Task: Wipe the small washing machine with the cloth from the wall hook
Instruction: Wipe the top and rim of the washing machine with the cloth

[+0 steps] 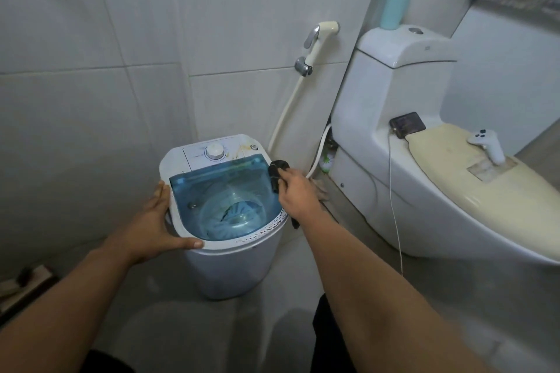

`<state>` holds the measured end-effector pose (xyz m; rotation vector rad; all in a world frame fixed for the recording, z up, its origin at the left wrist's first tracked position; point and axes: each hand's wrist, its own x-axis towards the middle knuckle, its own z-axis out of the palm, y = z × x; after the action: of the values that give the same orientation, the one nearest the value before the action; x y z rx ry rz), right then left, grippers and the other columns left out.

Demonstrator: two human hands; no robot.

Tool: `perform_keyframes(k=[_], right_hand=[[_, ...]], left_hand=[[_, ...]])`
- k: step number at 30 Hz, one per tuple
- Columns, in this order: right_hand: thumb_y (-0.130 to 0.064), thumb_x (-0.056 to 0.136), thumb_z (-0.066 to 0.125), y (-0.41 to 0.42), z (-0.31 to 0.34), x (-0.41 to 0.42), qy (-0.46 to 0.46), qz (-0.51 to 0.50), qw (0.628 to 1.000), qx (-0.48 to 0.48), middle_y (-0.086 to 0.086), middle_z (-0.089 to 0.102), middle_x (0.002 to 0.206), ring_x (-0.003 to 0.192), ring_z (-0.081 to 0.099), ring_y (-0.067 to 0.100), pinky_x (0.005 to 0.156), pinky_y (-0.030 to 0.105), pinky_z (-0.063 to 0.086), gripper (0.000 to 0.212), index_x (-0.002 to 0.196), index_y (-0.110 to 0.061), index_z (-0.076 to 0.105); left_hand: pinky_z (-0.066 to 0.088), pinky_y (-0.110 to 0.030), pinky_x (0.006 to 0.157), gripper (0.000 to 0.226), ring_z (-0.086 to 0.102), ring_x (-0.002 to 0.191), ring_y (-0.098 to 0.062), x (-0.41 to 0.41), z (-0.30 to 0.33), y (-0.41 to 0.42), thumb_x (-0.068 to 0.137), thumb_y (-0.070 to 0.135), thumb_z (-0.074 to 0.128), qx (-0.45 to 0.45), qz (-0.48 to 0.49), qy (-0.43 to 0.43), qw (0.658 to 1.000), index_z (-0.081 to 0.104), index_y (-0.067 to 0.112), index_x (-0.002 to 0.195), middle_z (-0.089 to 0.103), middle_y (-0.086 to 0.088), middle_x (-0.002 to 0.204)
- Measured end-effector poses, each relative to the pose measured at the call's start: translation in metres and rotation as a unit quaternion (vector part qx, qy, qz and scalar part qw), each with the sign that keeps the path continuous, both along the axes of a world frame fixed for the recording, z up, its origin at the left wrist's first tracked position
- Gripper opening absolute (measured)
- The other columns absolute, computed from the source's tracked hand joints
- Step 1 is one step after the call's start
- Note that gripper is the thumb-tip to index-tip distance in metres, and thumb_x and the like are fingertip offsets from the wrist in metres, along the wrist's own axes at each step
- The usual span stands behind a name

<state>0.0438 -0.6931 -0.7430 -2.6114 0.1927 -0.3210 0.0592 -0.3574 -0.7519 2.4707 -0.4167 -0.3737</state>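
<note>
- Small white washing machine [230, 266] on the grey bathroom floor [188, 336], in the corner of tiled walls [91, 39], just left of the toilet [409, 191].
- Translucent blue lid [224, 188] closed over the tub, ribbed drum bottom visible through it.
- White control panel [218, 151] behind the lid, with a round dial [214, 151] at its middle and a small button [254, 147] at the right; yellowish stains around the dial.
- Left hand [157, 224] flat against the machine's left rim, fingers extended along the edge, thumb laid on the front rim; grip spread, bracing rather than pinching.
- Right hand [298, 194] at the right rim of the machine, grip pressed together on a dark cloth [277, 174].
- Cloth bunched against the upper right corner of the lid, touching the rim; a dark tail hanging down below the wrist, beside the machine's right side.
- Both forearms bare, reaching in from the bottom of the view.
- Cream bidet sprayer [321, 36] clipped on the wall above the machine, its hose [285, 112] curving down behind the machine's right corner.
- Toilet seat cover closed, cream-coloured; a white handheld controller [486, 144] lying on it, and a small dark device [407, 124] with a thin cable just behind the lid.
- Pale teal bottle [397, 0] upright on the cistern.
- Brush and dark objects at the lower left edge, too blurred to tell apart.
</note>
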Motion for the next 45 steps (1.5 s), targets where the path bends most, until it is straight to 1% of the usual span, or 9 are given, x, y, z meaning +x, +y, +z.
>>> perform_keyframes(k=[5, 11, 15, 21, 27, 34, 37, 40, 45], right_hand=[[-0.011, 0.098, 0.051, 0.008, -0.017, -0.028, -0.06, -0.032, 0.997, 0.044, 0.019, 0.061, 0.129, 0.112, 0.058, 0.035, 0.101, 0.036, 0.045, 0.038, 0.133, -0.005, 0.062], [-0.02, 0.102, 0.046, 0.025, -0.034, -0.054, -0.058, -0.088, 0.991, 0.087, 0.015, 0.05, 0.147, 0.126, 0.049, 0.034, 0.11, 0.044, 0.041, 0.043, 0.143, -0.01, 0.054], [-0.019, 0.103, 0.047, 0.034, -0.036, -0.067, -0.072, -0.104, 0.989, 0.082, 0.012, 0.046, 0.151, 0.128, 0.044, 0.031, 0.11, 0.04, 0.04, 0.044, 0.146, -0.011, 0.05], [-0.016, 0.103, 0.049, 0.049, -0.046, -0.086, -0.102, -0.097, 0.988, 0.064, 0.014, 0.047, 0.15, 0.132, 0.042, 0.029, 0.11, 0.041, 0.042, 0.043, 0.145, -0.008, 0.051], [-0.008, 0.1, 0.055, 0.055, -0.061, -0.108, -0.136, -0.058, 0.989, 0.007, 0.017, 0.051, 0.144, 0.121, 0.047, 0.033, 0.103, 0.046, 0.046, 0.042, 0.142, -0.006, 0.053], [-0.001, 0.091, 0.065, 0.063, -0.068, -0.132, -0.142, 0.012, 0.988, -0.056, 0.014, 0.051, 0.144, 0.125, 0.044, 0.032, 0.104, 0.049, 0.045, 0.053, 0.143, -0.008, 0.053], [-0.001, 0.089, 0.064, 0.067, -0.067, -0.135, -0.157, 0.035, 0.984, -0.077, 0.014, 0.054, 0.142, 0.121, 0.047, 0.034, 0.099, 0.049, 0.047, 0.053, 0.141, -0.009, 0.056], [-0.004, 0.088, 0.062, 0.08, -0.064, -0.134, -0.171, 0.084, 0.976, -0.11, 0.014, 0.057, 0.14, 0.118, 0.05, 0.036, 0.093, 0.049, 0.047, 0.05, 0.138, -0.01, 0.058], [-0.011, 0.089, 0.053, 0.112, -0.057, -0.125, -0.158, 0.13, 0.97, -0.13, 0.013, 0.058, 0.138, 0.116, 0.05, 0.035, 0.083, 0.045, 0.046, 0.048, 0.137, -0.012, 0.06]], left_hand=[[0.003, -0.03, 0.123, 0.166, -0.017, 0.153, -0.005, -0.001, 0.001, 0.0, 0.035, 0.092, 0.077, -0.004, -0.009, 0.0, 1.0, -0.012, 0.033, 0.162, -0.016, 0.005, 0.17], [0.002, -0.028, 0.123, 0.163, -0.017, 0.153, -0.004, -0.001, -0.001, 0.0, 0.037, 0.09, 0.078, -0.006, -0.012, -0.017, 1.0, -0.009, 0.033, 0.162, -0.012, 0.003, 0.171], [0.003, -0.028, 0.123, 0.164, -0.017, 0.154, -0.004, -0.001, -0.004, 0.001, 0.037, 0.092, 0.077, -0.002, -0.012, -0.018, 1.0, -0.01, 0.032, 0.162, -0.012, 0.004, 0.171], [0.004, -0.031, 0.124, 0.164, -0.018, 0.152, -0.002, -0.002, -0.005, 0.003, 0.037, 0.093, 0.076, -0.003, -0.008, -0.007, 1.0, -0.013, 0.034, 0.161, -0.016, 0.007, 0.17], [0.007, -0.036, 0.127, 0.162, -0.016, 0.152, -0.002, -0.002, -0.006, 0.003, 0.039, 0.092, 0.078, -0.009, -0.01, -0.007, 1.0, -0.014, 0.035, 0.161, -0.017, 0.009, 0.17], [0.01, -0.036, 0.128, 0.164, -0.008, 0.156, -0.007, -0.003, -0.003, 0.004, 0.041, 0.086, 0.082, -0.007, -0.002, -0.001, 1.0, -0.014, 0.029, 0.162, -0.019, 0.009, 0.169], [0.012, -0.037, 0.128, 0.164, -0.004, 0.157, -0.01, -0.003, -0.003, 0.004, 0.041, 0.086, 0.082, -0.003, -0.005, -0.006, 1.0, -0.013, 0.03, 0.162, -0.017, 0.008, 0.169], [0.009, -0.036, 0.128, 0.166, -0.007, 0.157, -0.012, -0.001, -0.002, 0.008, 0.037, 0.09, 0.078, 0.001, -0.016, -0.006, 1.0, -0.013, 0.028, 0.162, -0.017, 0.006, 0.17], [0.009, -0.04, 0.129, 0.17, -0.006, 0.158, -0.018, 0.001, 0.001, 0.011, 0.035, 0.092, 0.077, 0.02, -0.024, -0.006, 0.999, -0.014, 0.026, 0.162, -0.016, 0.002, 0.17]])
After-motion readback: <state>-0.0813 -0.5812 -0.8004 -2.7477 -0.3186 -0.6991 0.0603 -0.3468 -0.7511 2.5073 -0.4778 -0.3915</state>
